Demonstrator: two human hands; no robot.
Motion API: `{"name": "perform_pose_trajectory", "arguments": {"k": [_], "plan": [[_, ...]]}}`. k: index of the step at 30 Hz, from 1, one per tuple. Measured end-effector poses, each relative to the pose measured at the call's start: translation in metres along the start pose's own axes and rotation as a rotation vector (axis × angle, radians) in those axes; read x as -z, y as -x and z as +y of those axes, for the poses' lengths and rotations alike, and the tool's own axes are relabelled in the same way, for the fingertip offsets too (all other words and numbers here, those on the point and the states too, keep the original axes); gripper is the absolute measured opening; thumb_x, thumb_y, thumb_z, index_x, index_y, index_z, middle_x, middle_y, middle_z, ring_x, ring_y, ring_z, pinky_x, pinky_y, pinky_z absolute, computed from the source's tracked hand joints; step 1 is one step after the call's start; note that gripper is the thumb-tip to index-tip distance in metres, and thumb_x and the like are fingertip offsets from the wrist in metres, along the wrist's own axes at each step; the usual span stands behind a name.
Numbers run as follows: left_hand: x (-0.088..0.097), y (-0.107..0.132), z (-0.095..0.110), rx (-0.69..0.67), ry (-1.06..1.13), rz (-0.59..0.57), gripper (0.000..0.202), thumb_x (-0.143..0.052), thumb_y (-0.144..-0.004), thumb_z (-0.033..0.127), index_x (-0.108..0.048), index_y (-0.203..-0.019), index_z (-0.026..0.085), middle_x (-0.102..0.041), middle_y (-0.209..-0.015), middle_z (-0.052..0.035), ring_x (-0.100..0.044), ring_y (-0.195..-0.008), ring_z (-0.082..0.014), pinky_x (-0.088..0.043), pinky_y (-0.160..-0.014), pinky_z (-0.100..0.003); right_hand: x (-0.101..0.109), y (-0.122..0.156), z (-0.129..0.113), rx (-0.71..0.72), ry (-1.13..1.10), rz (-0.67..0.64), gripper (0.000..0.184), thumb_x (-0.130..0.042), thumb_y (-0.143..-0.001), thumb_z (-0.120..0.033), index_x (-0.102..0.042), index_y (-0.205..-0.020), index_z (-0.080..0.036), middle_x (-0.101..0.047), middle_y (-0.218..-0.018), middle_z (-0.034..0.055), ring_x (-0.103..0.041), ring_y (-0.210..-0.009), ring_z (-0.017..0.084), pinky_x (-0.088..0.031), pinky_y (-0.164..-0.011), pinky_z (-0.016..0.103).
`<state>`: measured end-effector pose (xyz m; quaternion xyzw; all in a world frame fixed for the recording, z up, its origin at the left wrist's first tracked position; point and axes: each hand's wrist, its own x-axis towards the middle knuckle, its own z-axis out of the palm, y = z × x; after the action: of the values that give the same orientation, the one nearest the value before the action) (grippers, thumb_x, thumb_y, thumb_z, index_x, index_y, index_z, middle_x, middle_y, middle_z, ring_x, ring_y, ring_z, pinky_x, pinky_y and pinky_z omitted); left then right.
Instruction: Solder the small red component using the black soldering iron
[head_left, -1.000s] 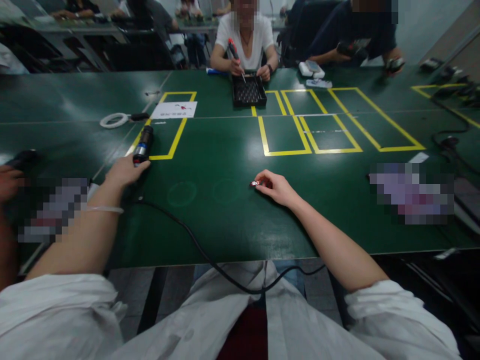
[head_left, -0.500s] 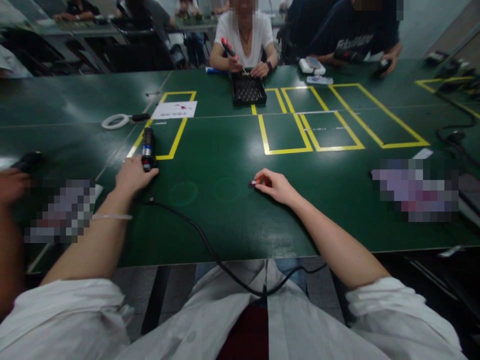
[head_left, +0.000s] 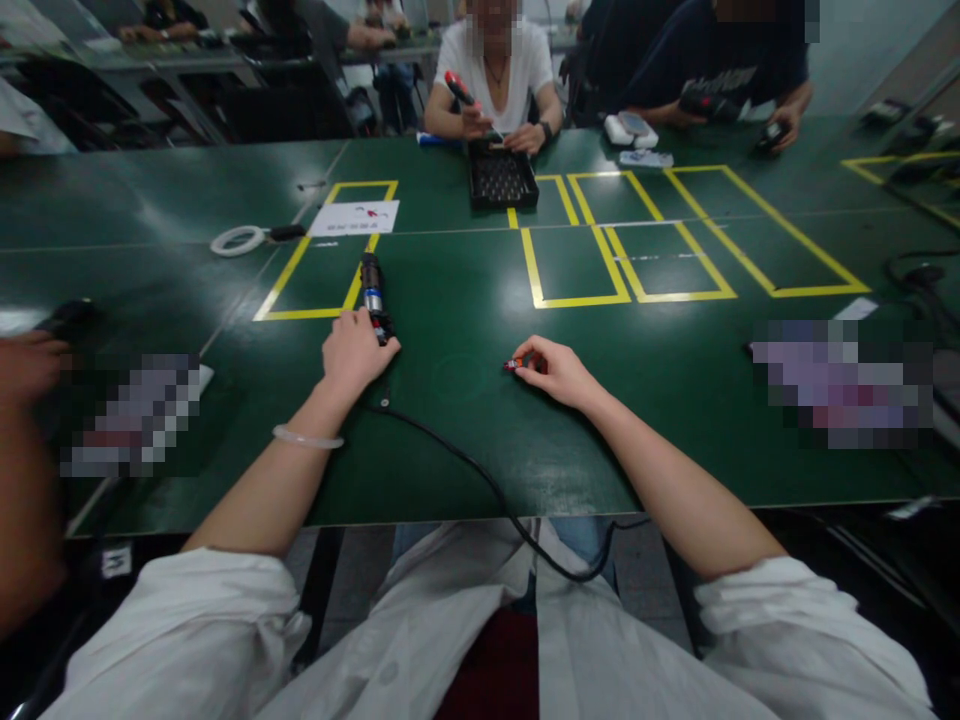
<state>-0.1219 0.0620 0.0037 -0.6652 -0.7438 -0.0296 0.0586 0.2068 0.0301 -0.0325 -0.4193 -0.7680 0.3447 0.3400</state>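
My left hand (head_left: 358, 350) is closed around the lower end of a corded tool (head_left: 371, 285) with a dark barrel and a blue and silver band. Its barrel points away from me, close to the right side of a yellow taped box. From near that hand a black cord (head_left: 457, 455) runs over the table edge towards my lap. Over the middle of the table, my right hand (head_left: 556, 370) pinches a small red and black piece (head_left: 513, 366) between thumb and fingers. The fingers cover part of this piece, and its exact kind is too small to tell.
Yellow tape boxes (head_left: 581, 301) mark the green table (head_left: 450, 470). A printed sheet (head_left: 355, 217) and a white coil (head_left: 238, 241) lie at the left. Opposite, a person works over a black tray (head_left: 503, 190) with a red-handled tool (head_left: 458, 88). Blurred items lie on both sides.
My left hand has moved right with the corded tool, from the box's left side to its right; the cord shifted along. My right hand stays nearly in place, still pinching the small piece.
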Motion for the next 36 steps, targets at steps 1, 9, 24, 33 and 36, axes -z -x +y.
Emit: {"name": "perform_pose_trajectory", "arguments": {"k": [1, 9, 24, 33, 36], "plan": [[0.001, 0.003, 0.010, -0.025, 0.007, 0.002, 0.062, -0.050, -0.088, 0.050, -0.046, -0.133, 0.007, -0.051, -0.128, -0.0250, -0.051, -0.117, -0.0387, -0.048, -0.091, -0.047, 0.000, 0.000, 0.000, 0.000, -0.003, 0.000, 0.014, -0.063, -0.083, -0.025, -0.063, -0.095, -0.017, -0.060, -0.073, -0.0010, -0.050, -0.060, 0.011, -0.040, -0.064, 0.025], [0.009, 0.035, 0.082, -0.248, 0.025, 0.018, 0.059, -0.052, -0.089, 0.045, -0.045, -0.134, 0.006, -0.054, -0.122, -0.0219, -0.055, -0.110, -0.0344, -0.048, -0.088, -0.042, 0.000, 0.000, 0.003, -0.003, 0.002, 0.059, 0.017, -0.062, -0.082, -0.024, -0.061, -0.098, -0.018, -0.062, -0.077, -0.0002, -0.053, -0.063, 0.012, -0.042, -0.064, 0.026], [0.014, 0.077, 0.142, -0.518, 0.104, 0.021, 0.062, -0.052, -0.091, 0.039, -0.039, -0.140, 0.005, -0.055, -0.123, -0.0185, -0.054, -0.109, -0.0295, -0.045, -0.091, -0.039, 0.001, 0.000, 0.006, -0.011, 0.033, 0.061, 0.015, -0.061, -0.081, -0.025, -0.060, -0.094, -0.018, -0.063, -0.079, 0.0006, -0.051, -0.063, 0.013, -0.041, -0.063, 0.026], [0.010, 0.074, 0.136, -0.513, 0.171, -0.004, 0.063, -0.054, -0.090, 0.043, -0.041, -0.141, 0.010, -0.055, -0.125, -0.0183, -0.056, -0.109, -0.0304, -0.045, -0.091, -0.040, 0.001, -0.001, 0.005, 0.020, 0.041, 0.055, 0.013, -0.062, -0.081, -0.023, -0.060, -0.093, -0.019, -0.062, -0.083, 0.0014, -0.051, -0.065, 0.014, -0.041, -0.065, 0.027], [0.010, 0.073, 0.136, -0.504, 0.175, -0.021, 0.064, -0.054, -0.090, 0.044, -0.040, -0.142, 0.010, -0.055, -0.126, -0.0183, -0.057, -0.109, -0.0301, -0.046, -0.090, -0.039, 0.000, -0.001, 0.005, 0.038, 0.063, 0.070, 0.011, -0.062, -0.082, -0.023, -0.059, -0.092, -0.019, -0.061, -0.085, 0.0021, -0.052, -0.067, 0.014, -0.041, -0.066, 0.027]]}}
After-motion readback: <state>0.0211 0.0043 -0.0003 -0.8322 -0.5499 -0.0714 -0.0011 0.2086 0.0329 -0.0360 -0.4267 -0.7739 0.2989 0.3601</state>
